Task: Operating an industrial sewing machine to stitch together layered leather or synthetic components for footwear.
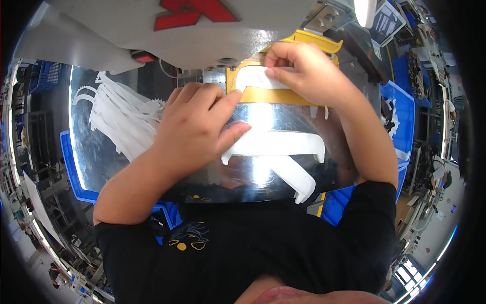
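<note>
Your right hand (311, 71) covers the far end of the white piece (250, 77) on the yellow fixture (276, 96) — whether its fingertips pinch that piece or only rest on it cannot be told — while your left hand (195, 119) and forearm hide part of the fanned white strips (119, 114). The grey machine (101, 38) above you is cut off by the top edge, its red mark (197, 12) too. By your right elbow, the contents (391, 117) of the blue bin (405, 124) are too small to make out.
</note>
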Tool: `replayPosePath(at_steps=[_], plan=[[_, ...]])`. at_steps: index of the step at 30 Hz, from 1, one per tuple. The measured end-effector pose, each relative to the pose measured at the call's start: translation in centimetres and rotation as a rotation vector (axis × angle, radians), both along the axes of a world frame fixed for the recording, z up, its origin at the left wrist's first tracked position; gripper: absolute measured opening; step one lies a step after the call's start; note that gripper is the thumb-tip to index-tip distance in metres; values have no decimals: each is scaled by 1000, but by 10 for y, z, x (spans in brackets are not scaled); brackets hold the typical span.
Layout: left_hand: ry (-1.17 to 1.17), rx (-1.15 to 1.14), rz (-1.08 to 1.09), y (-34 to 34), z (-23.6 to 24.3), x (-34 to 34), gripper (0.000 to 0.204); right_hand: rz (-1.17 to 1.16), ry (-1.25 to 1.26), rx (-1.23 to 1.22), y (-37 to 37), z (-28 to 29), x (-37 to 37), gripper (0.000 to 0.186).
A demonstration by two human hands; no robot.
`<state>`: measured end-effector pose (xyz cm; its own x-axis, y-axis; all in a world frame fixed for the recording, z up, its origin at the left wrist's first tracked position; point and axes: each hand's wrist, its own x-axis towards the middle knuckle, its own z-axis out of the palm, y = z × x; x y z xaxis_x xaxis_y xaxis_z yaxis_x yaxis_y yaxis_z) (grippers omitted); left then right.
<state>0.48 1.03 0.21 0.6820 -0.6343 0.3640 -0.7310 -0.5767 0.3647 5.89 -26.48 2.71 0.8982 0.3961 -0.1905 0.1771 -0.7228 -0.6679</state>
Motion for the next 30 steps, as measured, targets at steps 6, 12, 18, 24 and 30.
replayPosePath(at_steps=[6, 12, 18, 24, 30], plan=[[86, 119, 11, 0, -2, 0, 64, -28, -37, -59, 4, 2, -1, 20], [134, 138, 26, -2, -1, -1, 65, -85, -122, -135, 2, 2, -5, 23], [217, 53, 38, -3, -3, 1, 63, -198, -96, -181, -22, 14, -20, 30], [251, 88, 42, -3, 3, -1, 62, -359, 31, -82, -84, 7, -48, 30], [223, 107, 41, -2, 1, 1, 63, -491, 101, -53, -91, 1, -49, 39]])
